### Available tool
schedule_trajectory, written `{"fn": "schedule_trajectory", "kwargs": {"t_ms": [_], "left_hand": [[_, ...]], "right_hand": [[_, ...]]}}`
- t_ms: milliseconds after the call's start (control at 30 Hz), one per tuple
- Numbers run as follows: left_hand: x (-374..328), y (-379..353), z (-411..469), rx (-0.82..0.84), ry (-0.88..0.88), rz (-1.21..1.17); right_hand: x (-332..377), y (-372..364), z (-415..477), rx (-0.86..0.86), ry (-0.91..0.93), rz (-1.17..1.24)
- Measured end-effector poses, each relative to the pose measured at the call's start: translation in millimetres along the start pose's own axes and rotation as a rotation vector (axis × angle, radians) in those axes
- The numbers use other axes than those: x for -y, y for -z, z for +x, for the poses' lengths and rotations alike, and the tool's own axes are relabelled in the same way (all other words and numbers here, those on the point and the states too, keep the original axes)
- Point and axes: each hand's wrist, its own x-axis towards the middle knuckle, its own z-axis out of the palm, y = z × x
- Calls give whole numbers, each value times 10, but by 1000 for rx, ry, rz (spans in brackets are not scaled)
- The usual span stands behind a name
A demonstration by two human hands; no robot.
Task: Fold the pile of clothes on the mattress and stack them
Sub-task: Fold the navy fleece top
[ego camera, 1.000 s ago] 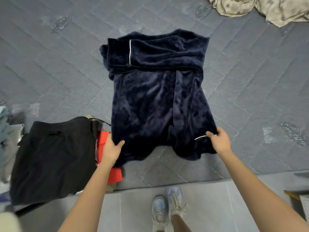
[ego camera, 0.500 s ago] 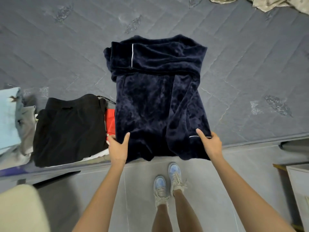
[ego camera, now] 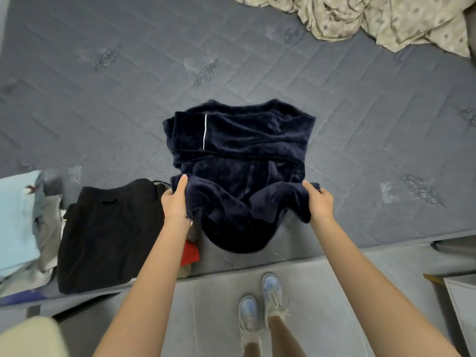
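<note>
A dark navy velvet garment (ego camera: pixel 239 140) with thin white piping lies on the grey quilted mattress (ego camera: pixel 128 86), its far part folded over. My left hand (ego camera: pixel 175 202) grips its near left corner and my right hand (ego camera: pixel 318 202) grips its near right corner. Both corners are lifted off the mattress and carried toward the far fold, so the lower half hangs in a loop. To the left sits a folded black garment (ego camera: pixel 108 233) on top of a red one (ego camera: pixel 189 252). Further left lies a stack topped by light blue cloth (ego camera: pixel 18 217).
Crumpled beige patterned fabric (ego camera: pixel 373 19) lies at the mattress's far right corner. The mattress's near edge runs just in front of my feet (ego camera: pixel 260 313) on the grey floor. A pale box corner (ego camera: pixel 461 300) is at the right edge, a cream object (ego camera: pixel 28 338) at bottom left.
Both hands have lifted the garment's near hem off the mattress edge and carried it away from me, over the middle of the garment. The camera view has shifted.
</note>
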Motion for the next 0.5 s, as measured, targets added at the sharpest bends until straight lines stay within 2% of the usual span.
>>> {"fn": "schedule_trajectory", "kwargs": {"t_ms": [267, 500], "left_hand": [[-858, -413, 468, -125, 57, -228], [-1302, -778, 1299, -47, 123, -382]], "right_hand": [[882, -509, 555, -76, -26, 246], [1414, -1073, 1074, -233, -7, 338]]}}
